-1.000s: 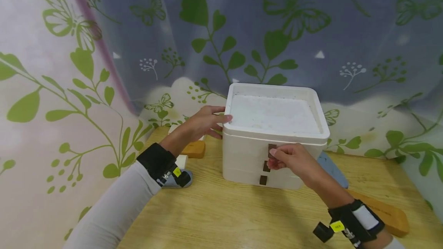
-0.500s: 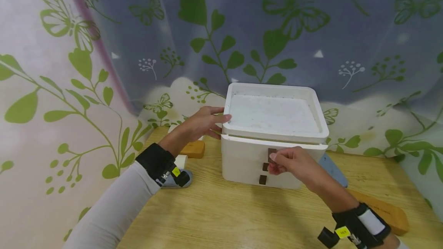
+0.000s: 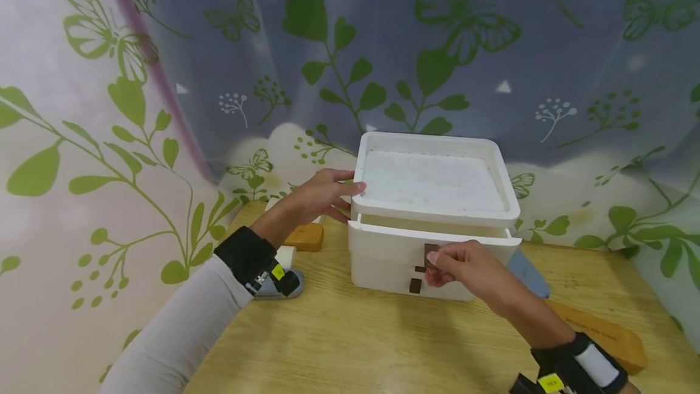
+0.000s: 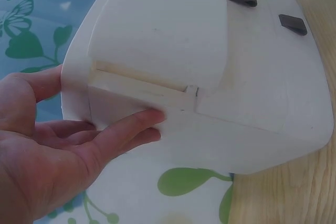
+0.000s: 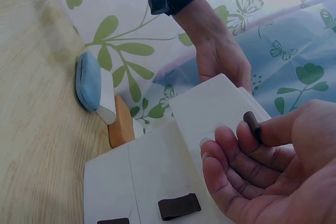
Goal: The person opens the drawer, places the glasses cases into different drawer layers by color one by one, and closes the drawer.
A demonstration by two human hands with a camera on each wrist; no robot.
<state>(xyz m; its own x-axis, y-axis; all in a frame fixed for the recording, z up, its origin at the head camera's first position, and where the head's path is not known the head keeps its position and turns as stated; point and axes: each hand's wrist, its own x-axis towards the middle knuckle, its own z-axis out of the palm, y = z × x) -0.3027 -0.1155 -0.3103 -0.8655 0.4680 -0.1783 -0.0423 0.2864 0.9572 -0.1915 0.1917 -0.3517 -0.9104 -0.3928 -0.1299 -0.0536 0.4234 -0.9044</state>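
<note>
A white box of stacked drawers [image 3: 426, 181] stands on the table, with a tray-like top. Its top drawer [image 3: 388, 233] is pulled partly out, a gap showing behind its front. My right hand [image 3: 465, 269] pinches that drawer's brown pull tab [image 5: 252, 124] between thumb and index finger, the other fingers loosely bent. My left hand [image 3: 322, 196] rests against the box's left side, its thumb at the top rim and its fingers spread along the side wall [image 4: 210, 140]. Two lower brown tabs [image 5: 179, 206] mark the shut drawers beneath.
Left of the box lie an orange-brown case [image 3: 305, 237], a blue case [image 5: 89, 81] and a white object [image 3: 287, 255]. Beyond the right side are a blue flat item [image 3: 527, 272] and a long orange-brown case [image 3: 607, 336]. A patterned curtain [image 3: 383, 47] hangs close behind.
The top drawer has slid out from shut toward me, with my right hand drawing its tab forward and slightly down. My left hand has stayed at the box's side.
</note>
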